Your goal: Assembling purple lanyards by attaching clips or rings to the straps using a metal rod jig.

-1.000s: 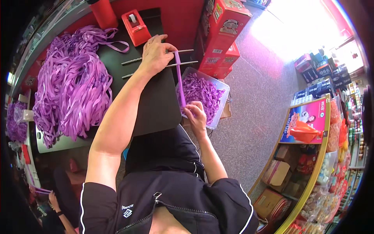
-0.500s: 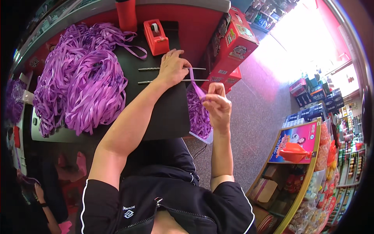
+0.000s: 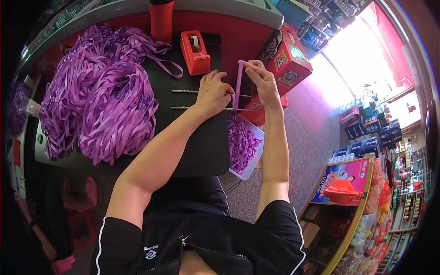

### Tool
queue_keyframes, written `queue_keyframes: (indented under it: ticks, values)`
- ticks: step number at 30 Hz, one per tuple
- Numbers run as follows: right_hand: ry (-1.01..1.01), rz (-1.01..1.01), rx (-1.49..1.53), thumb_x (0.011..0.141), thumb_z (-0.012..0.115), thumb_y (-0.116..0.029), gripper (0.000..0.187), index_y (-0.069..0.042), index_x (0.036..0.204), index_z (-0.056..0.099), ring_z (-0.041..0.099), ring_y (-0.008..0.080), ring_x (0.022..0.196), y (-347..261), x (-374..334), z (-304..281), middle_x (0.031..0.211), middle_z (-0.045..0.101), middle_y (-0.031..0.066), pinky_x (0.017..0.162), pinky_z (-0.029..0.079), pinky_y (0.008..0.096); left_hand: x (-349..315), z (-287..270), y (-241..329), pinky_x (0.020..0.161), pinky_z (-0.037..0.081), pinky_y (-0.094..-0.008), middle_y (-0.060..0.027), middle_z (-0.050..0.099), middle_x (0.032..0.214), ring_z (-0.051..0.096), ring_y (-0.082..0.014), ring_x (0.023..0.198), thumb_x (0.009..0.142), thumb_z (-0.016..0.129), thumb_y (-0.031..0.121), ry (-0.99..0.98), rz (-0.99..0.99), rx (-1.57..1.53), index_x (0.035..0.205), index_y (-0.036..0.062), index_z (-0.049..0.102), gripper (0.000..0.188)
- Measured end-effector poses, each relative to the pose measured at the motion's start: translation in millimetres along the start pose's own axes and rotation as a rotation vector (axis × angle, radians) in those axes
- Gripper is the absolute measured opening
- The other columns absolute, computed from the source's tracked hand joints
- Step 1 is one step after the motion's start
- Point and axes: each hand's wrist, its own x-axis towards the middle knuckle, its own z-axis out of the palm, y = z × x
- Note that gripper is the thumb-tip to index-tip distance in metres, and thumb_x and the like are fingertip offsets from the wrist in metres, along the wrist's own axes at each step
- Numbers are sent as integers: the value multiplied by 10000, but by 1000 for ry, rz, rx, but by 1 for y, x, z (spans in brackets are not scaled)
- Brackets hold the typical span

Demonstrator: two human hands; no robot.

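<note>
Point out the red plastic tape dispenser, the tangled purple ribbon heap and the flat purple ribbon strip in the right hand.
Red plastic tape dispenser [image 3: 197, 57]: head view, middle of its body.
Tangled purple ribbon heap [image 3: 104, 95]: head view, middle of its loops.
Flat purple ribbon strip [image 3: 239, 80]: head view, middle of its length.

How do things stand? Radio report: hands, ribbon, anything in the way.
Right hand pinching purple ribbon, which runs to two metal rods. Left hand at the rods, grip unclear. Red tape dispenser close by, clear of ribbon.
</note>
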Motion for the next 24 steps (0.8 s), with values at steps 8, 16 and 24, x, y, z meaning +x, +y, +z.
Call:
queue_keyframes:
  ticks: [8, 16, 24]
  values:
    - [-64, 172, -119, 918, 607, -197, 245, -82, 1120, 687, 468, 93, 988, 78, 6, -13, 1009, 515, 0, 874, 364, 223, -3, 2, 1, 1102, 246, -441, -141, 486, 1330, 348, -343, 1313, 702, 641, 120, 53, -31, -22, 875, 102, 731, 195]
    - [-25, 231, -84, 914, 595, -176, 221, -51, 1071, 689, 516, 117, 990, 115, -24, -8, 1037, 558, 36, 839, 417, 243, 0, 7, 1, 1097, 259, -439, -152, 474, 1342, 358, -354, 1309, 692, 657, 91, 155, -30, -79, 852, 105, 728, 176]
    - [-110, 406, -209, 945, 530, -208, 294, 20, 1105, 625, 573, 167, 978, 91, -116, 13, 1079, 623, 102, 877, 442, 287, -4, 7, 2, 1101, 238, -444, -150, 471, 1342, 344, -358, 1313, 708, 644, 109, 86, 10, -4, 874, 148, 728, 190]
